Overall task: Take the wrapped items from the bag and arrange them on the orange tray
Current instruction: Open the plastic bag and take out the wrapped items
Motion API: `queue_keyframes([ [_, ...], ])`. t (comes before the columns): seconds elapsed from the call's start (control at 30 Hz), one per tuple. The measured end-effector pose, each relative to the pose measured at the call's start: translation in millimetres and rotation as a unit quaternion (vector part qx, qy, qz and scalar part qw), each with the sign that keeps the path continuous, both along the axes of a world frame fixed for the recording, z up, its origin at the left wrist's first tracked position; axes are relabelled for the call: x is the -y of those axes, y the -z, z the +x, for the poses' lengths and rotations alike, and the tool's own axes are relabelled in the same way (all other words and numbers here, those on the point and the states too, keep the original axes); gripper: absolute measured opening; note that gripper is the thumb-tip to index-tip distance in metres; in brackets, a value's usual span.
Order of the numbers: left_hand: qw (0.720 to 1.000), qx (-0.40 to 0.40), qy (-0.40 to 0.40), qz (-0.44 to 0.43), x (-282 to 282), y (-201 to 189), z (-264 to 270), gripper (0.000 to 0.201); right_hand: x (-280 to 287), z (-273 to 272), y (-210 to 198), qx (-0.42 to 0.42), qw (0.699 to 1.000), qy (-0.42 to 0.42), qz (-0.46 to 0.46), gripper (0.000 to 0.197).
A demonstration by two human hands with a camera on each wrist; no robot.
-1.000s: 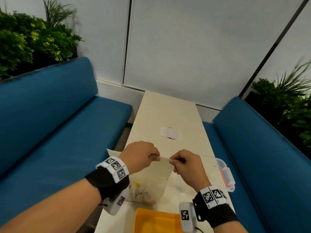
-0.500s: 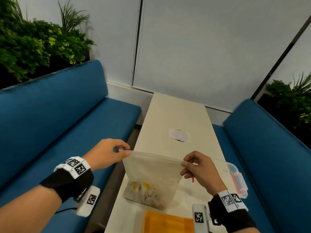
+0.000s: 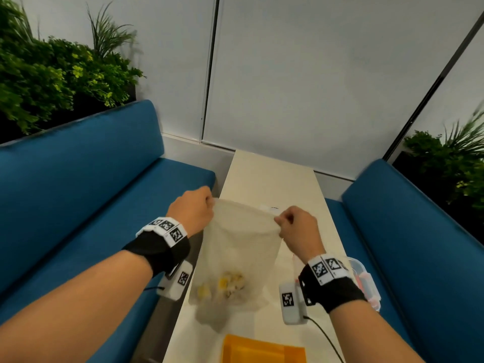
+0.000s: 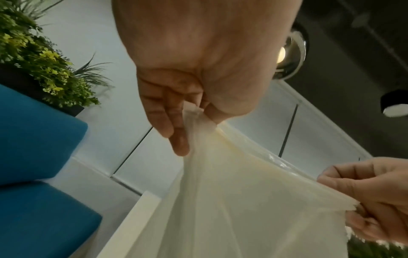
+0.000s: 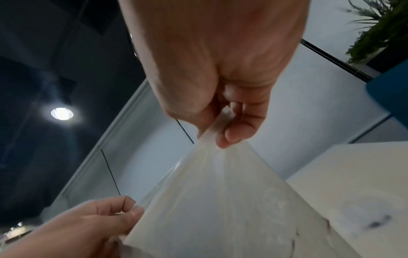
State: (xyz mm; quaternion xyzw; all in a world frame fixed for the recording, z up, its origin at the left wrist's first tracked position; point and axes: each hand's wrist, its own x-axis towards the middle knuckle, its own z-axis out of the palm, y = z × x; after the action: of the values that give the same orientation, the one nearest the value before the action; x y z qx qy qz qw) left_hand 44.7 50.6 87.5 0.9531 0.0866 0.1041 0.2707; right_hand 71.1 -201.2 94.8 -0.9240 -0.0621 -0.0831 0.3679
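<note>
- Head view: above, facing forward-down along tabletop [image 3: 272, 179], both hands mid-distance.
- Wrist views: very close under each palm, angled upward toward ceiling.
- All three share the bag [image 3: 242, 247] top.

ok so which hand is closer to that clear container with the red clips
Right. The right hand pinches the bag's top edge on the side toward the clear container at the table's right edge. The left hand pinches the bag's opposite corner, further from it.
</note>
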Motion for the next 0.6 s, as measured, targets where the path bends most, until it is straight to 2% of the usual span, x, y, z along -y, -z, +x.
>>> queue_keyframes([
  [0.1,0.993,0.089,0.003,-0.071,0,-26,4,0.015,2,3,-29,0.066,0.996,-0.006,0.061,0.013],
  [0.2,0.980,0.129,0.012,-0.150,1,-11,-21,0.015,6,-22,-18,0.063,0.997,-0.035,0.040,0.011],
  [0.27,0.984,0.074,0.013,-0.159,-2,32,-42,0.016,12,-46,20,0.024,0.998,-0.065,-0.012,0.015],
  [0.33,0.987,-0.022,0.016,-0.157,-5,81,-62,0.020,20,-67,63,-0.033,0.996,-0.073,-0.045,0.022],
  [0.37,0.979,-0.061,0.007,-0.194,-6,103,-70,0.022,24,-74,83,-0.059,0.995,-0.065,-0.053,0.025],
  [0.4,0.958,-0.094,-0.006,-0.269,-5,121,-77,0.023,27,-80,99,-0.082,0.994,-0.055,-0.054,0.024],
  [0.43,0.921,-0.118,-0.022,-0.371,-4,135,-80,0.023,28,-84,112,-0.102,0.992,-0.044,-0.053,0.022],
  [0.5,0.805,-0.156,-0.057,-0.569,0,150,-82,0.019,26,-86,130,-0.126,0.990,-0.024,-0.066,0.017],
  [0.57,0.698,-0.164,-0.079,-0.693,3,150,-76,0.021,24,-82,139,-0.133,0.988,-0.003,-0.081,0.019],
  [0.6,0.657,-0.159,-0.082,-0.732,5,150,-73,0.023,24,-78,141,-0.140,0.987,0.013,-0.073,0.021],
])
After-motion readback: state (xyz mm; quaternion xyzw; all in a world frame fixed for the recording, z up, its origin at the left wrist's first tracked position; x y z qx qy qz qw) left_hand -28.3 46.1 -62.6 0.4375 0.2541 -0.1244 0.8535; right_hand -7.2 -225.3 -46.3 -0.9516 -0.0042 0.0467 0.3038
